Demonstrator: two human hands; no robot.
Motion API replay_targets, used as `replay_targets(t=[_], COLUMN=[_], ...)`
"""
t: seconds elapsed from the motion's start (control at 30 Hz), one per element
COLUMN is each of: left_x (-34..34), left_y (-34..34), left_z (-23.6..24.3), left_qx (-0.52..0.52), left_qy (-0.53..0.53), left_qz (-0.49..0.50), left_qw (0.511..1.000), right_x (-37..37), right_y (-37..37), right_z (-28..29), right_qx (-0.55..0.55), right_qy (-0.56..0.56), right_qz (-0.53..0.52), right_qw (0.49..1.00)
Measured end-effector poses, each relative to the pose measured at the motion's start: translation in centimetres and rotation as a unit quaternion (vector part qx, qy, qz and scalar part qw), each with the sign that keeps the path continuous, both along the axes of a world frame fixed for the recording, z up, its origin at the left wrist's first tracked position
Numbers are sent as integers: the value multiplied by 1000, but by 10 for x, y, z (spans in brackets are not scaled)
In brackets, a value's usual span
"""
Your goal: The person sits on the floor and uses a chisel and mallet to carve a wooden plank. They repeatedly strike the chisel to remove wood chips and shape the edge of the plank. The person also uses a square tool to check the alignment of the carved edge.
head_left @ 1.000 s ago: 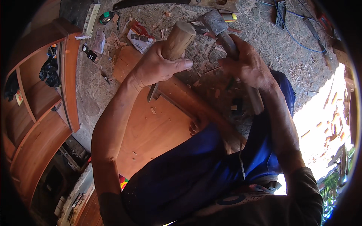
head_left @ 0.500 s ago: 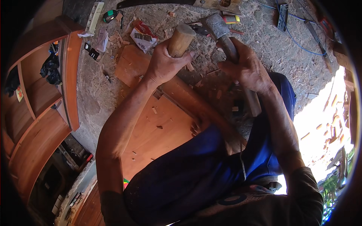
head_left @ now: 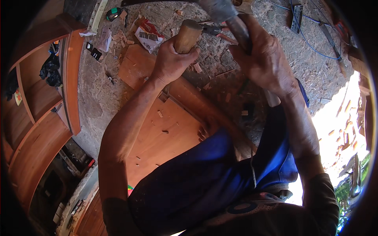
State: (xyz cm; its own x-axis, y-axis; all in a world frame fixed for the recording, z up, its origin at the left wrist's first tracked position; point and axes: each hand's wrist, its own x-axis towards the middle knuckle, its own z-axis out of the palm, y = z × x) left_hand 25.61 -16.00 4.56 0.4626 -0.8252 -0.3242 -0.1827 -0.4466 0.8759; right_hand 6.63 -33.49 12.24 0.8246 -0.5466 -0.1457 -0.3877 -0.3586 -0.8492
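Note:
My left hand [head_left: 169, 66] is closed round a thick wooden handle [head_left: 187, 37], its flat round end pointing up; the tool's lower end is hidden behind the hand. In my right hand [head_left: 268, 65] is a hammer [head_left: 219, 9] with a grey metal head and a wooden shaft. That head is raised at the top edge, up and to the right of the wooden handle and apart from it. Below the left hand, a brown wooden rail [head_left: 197, 103] runs diagonally toward my legs. Beside the rail lies a broad reddish-brown wood panel [head_left: 157, 135] with chips on it.
On the rough floor are a red and white packet [head_left: 149, 36], a tape measure [head_left: 113, 14], pliers [head_left: 212, 30] and scattered wood chips. A wooden cabinet frame [head_left: 73, 82] stands at left. A power strip [head_left: 297, 19] with a blue cable lies at the upper right.
The hammer in my right hand has risen toward the camera, its head moving up and slightly left. My left hand, still round the wooden handle, has shifted slightly up and left.

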Motion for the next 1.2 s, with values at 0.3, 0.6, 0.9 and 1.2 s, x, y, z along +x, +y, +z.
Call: replay_targets(t=[0.3, 0.6, 0.9, 1.2], left_x=[-3, -7, -8, 2], left_y=[-3, -3, 5, 7], left_z=[-2, 11, 14, 20], left_qx=[35, -17, -7, 14], left_qy=[-27, 44, -9, 84], left_qz=[11, 23, 10, -41], left_qw=[999, 999, 1000, 996], right_x=[6, 1, -2, -8], right_y=[-19, -18, -13, 16], right_z=[-18, -16, -9, -26], right_qx=[86, 97, 93, 186], right_qy=[15, -16, -9, 21], right_qz=[-12, -4, -7, 17], right_qw=[996, 995, 996, 982])
